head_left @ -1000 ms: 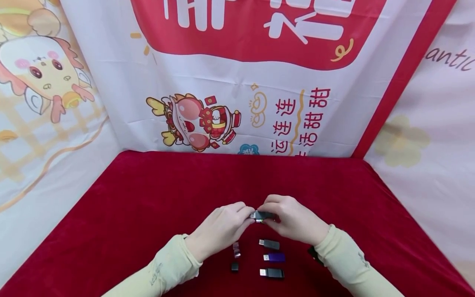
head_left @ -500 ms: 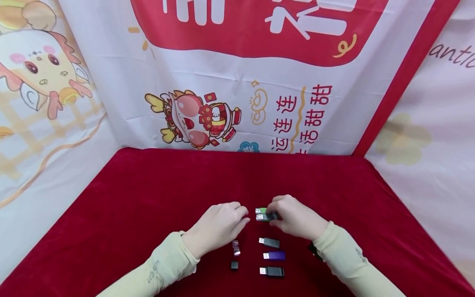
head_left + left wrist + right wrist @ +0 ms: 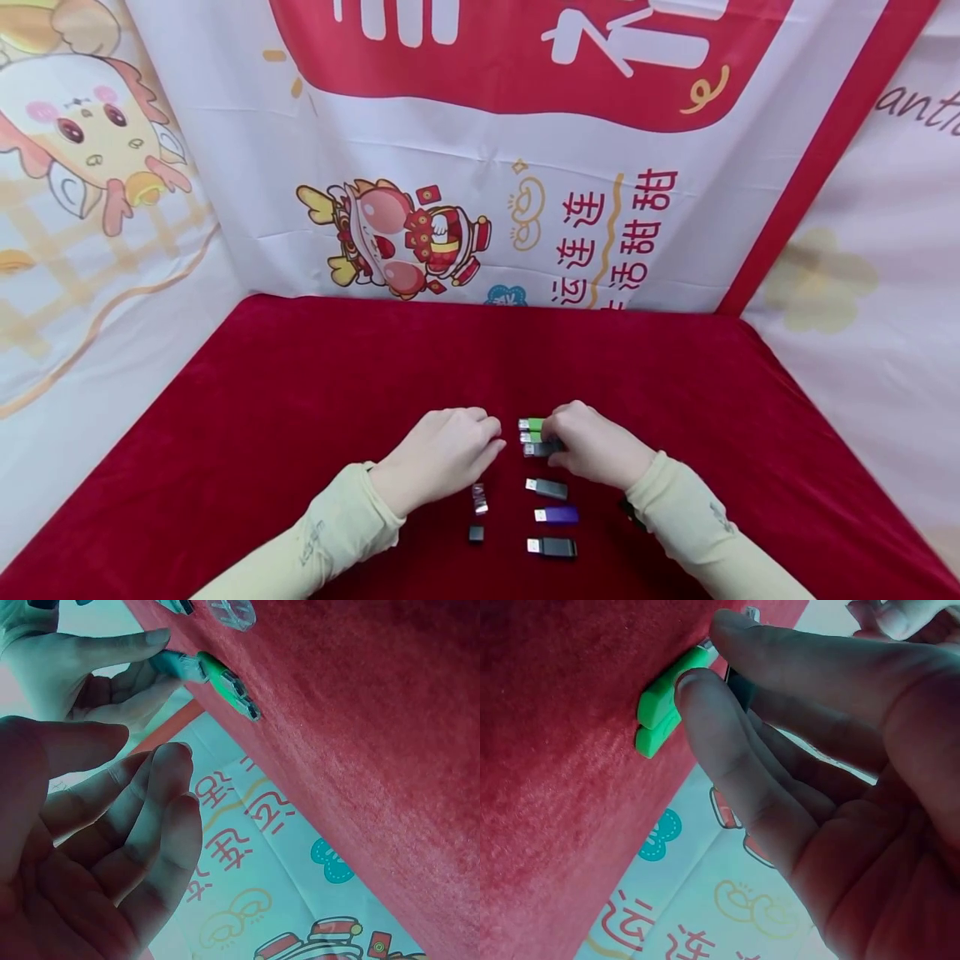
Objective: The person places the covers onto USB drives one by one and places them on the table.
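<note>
"At the lower centre of the head view, where did we find the dark grey, flat USB stick [image 3: 537, 450]?"

"We saw it just right of the middle, silver plug facing left, pinched between the thumb and fingers of the right hand [image 3: 594, 444]. Just beside it lay two bright green, round-ended USB sticks [image 3: 536, 424]; we couldn't tell whether it touched them."

"And the left hand [image 3: 441, 456]?"

"Left of those sticks and apart from them. Its fingers curved loosely, with a gap between thumb and fingertips, and we saw it holding nothing."

"What did we notice nearer the bottom edge?"

"Down the red velvet cloth [image 3: 360, 375] we counted a slim grey USB stick [image 3: 551, 490], a purple one [image 3: 562, 515] and a black one [image 3: 557, 547], plugs all facing left. Left of that column sat some small, clear, shiny plastic [image 3: 480, 498] and, below it, a small square black cap [image 3: 476, 534]."
</note>
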Demonstrator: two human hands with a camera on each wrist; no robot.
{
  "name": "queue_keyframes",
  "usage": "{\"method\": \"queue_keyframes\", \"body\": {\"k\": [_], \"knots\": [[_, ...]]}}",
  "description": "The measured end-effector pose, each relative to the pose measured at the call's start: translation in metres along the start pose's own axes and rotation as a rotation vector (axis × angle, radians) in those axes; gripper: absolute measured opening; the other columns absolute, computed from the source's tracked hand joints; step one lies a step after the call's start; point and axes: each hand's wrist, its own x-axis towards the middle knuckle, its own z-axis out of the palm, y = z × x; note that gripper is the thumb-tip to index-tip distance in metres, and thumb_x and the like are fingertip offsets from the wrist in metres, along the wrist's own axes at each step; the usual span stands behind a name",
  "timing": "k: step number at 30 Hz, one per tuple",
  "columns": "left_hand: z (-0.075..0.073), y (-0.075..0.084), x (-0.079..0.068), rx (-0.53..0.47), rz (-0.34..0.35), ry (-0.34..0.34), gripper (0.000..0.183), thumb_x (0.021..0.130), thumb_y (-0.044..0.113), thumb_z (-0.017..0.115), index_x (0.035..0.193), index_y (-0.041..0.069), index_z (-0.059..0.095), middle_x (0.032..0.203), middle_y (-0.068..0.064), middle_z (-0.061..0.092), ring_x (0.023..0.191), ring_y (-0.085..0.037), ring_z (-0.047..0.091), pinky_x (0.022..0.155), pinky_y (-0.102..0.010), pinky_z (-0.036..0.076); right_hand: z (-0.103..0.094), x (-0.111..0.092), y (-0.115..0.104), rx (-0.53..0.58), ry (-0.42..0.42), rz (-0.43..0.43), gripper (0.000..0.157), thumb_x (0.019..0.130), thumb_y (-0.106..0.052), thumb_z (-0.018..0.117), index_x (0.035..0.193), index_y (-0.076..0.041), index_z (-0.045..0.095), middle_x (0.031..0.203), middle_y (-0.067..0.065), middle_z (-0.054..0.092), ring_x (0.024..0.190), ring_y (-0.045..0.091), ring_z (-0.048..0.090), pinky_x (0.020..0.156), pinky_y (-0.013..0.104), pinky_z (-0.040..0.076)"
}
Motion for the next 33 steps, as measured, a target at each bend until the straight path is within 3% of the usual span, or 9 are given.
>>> {"method": "queue_keyframes", "body": {"k": [24,33], "knots": [[-0.001,-0.002,0.001,-0.018,-0.029,-0.081,0.016,0.092,0.027,0.069,0.083,0.015,0.067,0.068,0.005,0.053,0.056,-0.006,0.05,0.051,-0.022,0.045,0.01,0.002,0.004,-0.067,0.062,-0.021,0.016,0.068,0.0,0.086,0.077,-0.003,0.073,0.069,0.001,0.062,0.063,0.008,0.054,0.057,0.023,0.049],[-0.003,0.0,0.0,-0.024,-0.033,-0.094,0.016,0.092,0.027,0.069,0.083,0.014,0.068,0.068,0.005,0.054,0.056,-0.007,0.051,0.052,-0.022,0.046,-0.001,-0.006,-0.001,-0.105,0.061,0.023,0.019,0.07,-0.001,0.086,0.082,-0.003,0.071,0.074,0.003,0.061,0.064,0.011,0.055,0.057,0.026,0.05]]}}
